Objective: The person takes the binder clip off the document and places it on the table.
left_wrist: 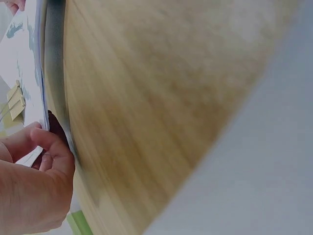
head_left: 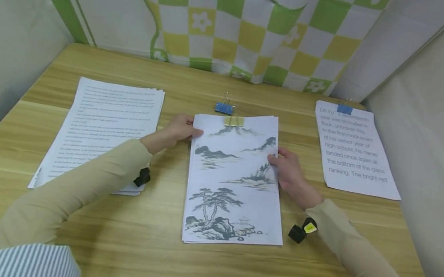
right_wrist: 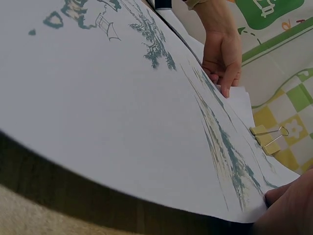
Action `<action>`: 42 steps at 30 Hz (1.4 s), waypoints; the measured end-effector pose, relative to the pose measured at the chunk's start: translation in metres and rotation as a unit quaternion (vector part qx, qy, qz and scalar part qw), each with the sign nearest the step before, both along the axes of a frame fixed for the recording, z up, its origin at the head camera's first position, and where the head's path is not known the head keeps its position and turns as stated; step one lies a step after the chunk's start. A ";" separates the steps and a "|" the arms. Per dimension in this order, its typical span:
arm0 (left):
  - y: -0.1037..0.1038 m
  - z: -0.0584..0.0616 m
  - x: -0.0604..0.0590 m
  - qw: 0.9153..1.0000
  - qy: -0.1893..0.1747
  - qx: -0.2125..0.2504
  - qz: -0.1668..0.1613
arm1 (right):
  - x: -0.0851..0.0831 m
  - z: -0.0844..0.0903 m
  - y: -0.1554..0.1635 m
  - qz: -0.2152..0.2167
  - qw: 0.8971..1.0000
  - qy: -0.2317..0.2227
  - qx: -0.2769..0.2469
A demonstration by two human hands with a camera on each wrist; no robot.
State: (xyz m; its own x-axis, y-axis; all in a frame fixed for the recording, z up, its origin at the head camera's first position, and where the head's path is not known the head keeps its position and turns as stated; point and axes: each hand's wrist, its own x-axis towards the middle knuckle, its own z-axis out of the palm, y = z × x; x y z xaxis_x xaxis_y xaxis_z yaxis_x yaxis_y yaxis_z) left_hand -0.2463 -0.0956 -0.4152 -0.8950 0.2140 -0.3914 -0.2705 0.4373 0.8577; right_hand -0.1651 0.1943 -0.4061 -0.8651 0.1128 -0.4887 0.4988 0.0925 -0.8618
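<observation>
A stack of paper (head_left: 235,171) printed with ink landscapes of mountains and pine trees is held in both hands over the middle of the table. A yellow binder clip (head_left: 234,121) sits on its top edge, handles pointing away. My left hand (head_left: 180,128) pinches the left edge near the top corner, thumb on the face and curled fingers behind, as the left wrist view shows. On the right edge, a little lower, my right hand (head_left: 289,169) grips the sheets with its thumb on top; its other fingers are mostly hidden. Just beyond the stack lies a blue binder clip (head_left: 224,108).
Text-printed sheets (head_left: 106,127) lie at the left, partly under the left forearm. At the right back is a large-print text stack (head_left: 354,155) with another blue binder clip (head_left: 345,109). A checkered curtain (head_left: 252,34) hangs along the back of the wooden table (head_left: 154,257).
</observation>
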 end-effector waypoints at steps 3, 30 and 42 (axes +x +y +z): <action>-0.001 0.001 0.000 1.000 -0.013 0.016 0.015 | 0.000 0.000 -0.002 0.014 1.000 -0.001 0.006; 0.003 -0.003 0.004 1.000 0.004 0.026 0.007 | -0.069 -0.001 0.003 0.058 0.997 0.035 0.038; 0.003 0.003 0.006 1.000 -0.001 0.010 0.009 | -0.108 0.021 -0.011 0.123 0.973 0.109 0.162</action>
